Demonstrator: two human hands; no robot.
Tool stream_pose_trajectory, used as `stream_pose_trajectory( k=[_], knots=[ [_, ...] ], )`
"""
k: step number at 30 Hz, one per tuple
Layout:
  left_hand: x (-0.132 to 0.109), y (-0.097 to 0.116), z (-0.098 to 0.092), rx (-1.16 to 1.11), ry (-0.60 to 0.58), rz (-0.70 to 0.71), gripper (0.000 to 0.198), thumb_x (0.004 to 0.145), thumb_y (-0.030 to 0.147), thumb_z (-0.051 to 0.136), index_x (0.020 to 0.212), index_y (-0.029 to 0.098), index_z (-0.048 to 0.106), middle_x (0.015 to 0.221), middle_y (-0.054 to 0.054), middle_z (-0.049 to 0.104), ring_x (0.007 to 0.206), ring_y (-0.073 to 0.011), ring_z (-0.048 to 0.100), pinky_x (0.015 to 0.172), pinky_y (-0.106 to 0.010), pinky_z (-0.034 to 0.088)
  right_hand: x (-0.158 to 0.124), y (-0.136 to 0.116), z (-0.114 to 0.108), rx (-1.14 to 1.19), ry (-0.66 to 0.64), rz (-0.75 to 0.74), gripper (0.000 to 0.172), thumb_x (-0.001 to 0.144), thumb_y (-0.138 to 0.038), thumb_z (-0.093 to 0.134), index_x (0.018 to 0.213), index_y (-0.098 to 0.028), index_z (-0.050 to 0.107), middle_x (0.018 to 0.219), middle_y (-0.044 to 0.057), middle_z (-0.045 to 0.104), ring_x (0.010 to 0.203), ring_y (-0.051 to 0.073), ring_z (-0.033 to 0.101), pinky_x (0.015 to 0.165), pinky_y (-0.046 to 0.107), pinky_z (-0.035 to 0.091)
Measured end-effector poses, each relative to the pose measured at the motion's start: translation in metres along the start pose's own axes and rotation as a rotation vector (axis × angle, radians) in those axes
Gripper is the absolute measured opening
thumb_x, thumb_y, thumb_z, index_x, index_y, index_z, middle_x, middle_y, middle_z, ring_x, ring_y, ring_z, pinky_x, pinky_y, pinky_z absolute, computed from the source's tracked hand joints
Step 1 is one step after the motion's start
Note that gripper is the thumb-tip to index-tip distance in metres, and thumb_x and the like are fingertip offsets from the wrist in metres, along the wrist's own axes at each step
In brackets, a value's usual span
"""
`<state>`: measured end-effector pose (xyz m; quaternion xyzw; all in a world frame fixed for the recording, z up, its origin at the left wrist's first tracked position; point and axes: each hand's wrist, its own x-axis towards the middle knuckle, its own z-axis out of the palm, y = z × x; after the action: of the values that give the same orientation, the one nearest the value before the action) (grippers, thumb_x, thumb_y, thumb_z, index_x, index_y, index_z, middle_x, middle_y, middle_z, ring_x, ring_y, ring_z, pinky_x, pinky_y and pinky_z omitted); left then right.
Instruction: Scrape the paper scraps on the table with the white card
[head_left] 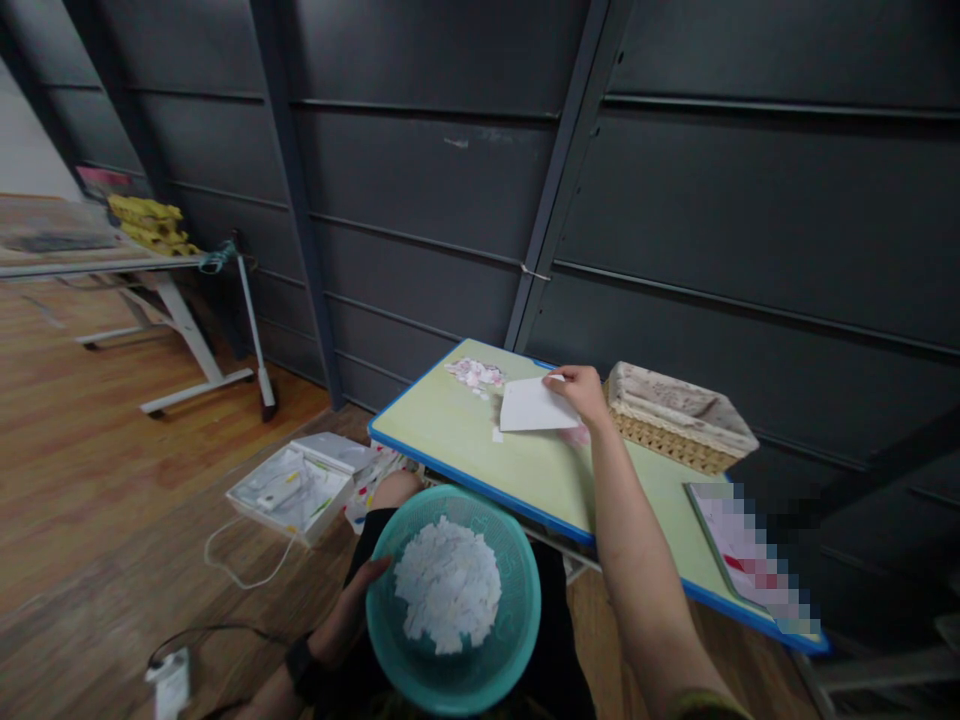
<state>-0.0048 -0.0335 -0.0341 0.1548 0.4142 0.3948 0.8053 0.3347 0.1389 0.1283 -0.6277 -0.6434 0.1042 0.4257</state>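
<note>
My right hand (581, 391) reaches across a pale green table with a blue edge (450, 430) and grips a white sheet of paper (532, 406) by its right side. A small heap of pinkish paper scraps (475, 374) lies just beyond the sheet. My left hand (367, 578) holds the left rim of a teal plastic basket (517, 600) on my lap. Inside the basket lies a pile of torn white paper pieces (448, 585).
A woven basket with a cloth liner (675, 412) stands on the table right of my hand, and a book (742, 550) lies near the right end. An open white box (296, 487) and cables lie on the wooden floor. Another table (112, 262) stands at far left.
</note>
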Motion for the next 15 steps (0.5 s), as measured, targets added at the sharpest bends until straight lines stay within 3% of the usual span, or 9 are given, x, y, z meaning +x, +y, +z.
stream_pose_trajectory(
  k=[3, 6, 11, 15],
  knots=[
    [-0.002, 0.001, 0.005, 0.047, -0.004, -0.041, 0.059, 0.080, 0.035, 0.060, 0.129, 0.004, 0.048, 0.072, -0.009, 0.077, 0.058, -0.0267, 0.070, 0.063, -0.038, 0.053, -0.001, -0.001, 0.001, -0.011, -0.021, 0.003, 0.032, 0.062, -0.034, 0.055, 0.073, -0.010, 0.073, 0.067, 0.006, 0.068, 0.060, 0.017, 0.056, 0.053, 0.025, 0.036],
    [-0.005, 0.004, 0.011, 0.053, 0.010, 0.003, 0.056, 0.080, 0.032, 0.059, 0.127, 0.002, 0.049, 0.072, -0.008, 0.077, 0.063, -0.0257, 0.070, 0.065, -0.035, 0.052, 0.000, 0.000, 0.001, 0.075, -0.084, 0.004, 0.032, 0.060, -0.035, 0.057, 0.072, -0.009, 0.073, 0.064, 0.005, 0.066, 0.058, 0.016, 0.054, 0.051, 0.024, 0.035],
    [-0.010, 0.013, 0.021, 0.037, 0.016, 0.054, 0.067, 0.079, 0.033, 0.060, 0.138, 0.009, 0.038, 0.091, -0.009, 0.077, 0.084, -0.0294, 0.071, 0.080, -0.040, 0.052, 0.001, 0.004, 0.005, 0.170, -0.069, 0.041, 0.035, 0.060, -0.037, 0.058, 0.075, -0.009, 0.072, 0.064, 0.005, 0.064, 0.055, 0.014, 0.051, 0.048, 0.023, 0.034],
    [-0.011, 0.021, 0.023, 0.063, 0.006, 0.150, 0.070, 0.078, 0.029, 0.063, 0.141, 0.017, 0.034, 0.100, -0.006, 0.076, 0.095, -0.0280, 0.068, 0.085, -0.038, 0.051, 0.000, 0.001, 0.014, 0.126, -0.161, -0.002, 0.032, 0.061, -0.037, 0.059, 0.071, -0.009, 0.072, 0.061, 0.004, 0.063, 0.056, 0.013, 0.049, 0.048, 0.022, 0.032]
  ],
)
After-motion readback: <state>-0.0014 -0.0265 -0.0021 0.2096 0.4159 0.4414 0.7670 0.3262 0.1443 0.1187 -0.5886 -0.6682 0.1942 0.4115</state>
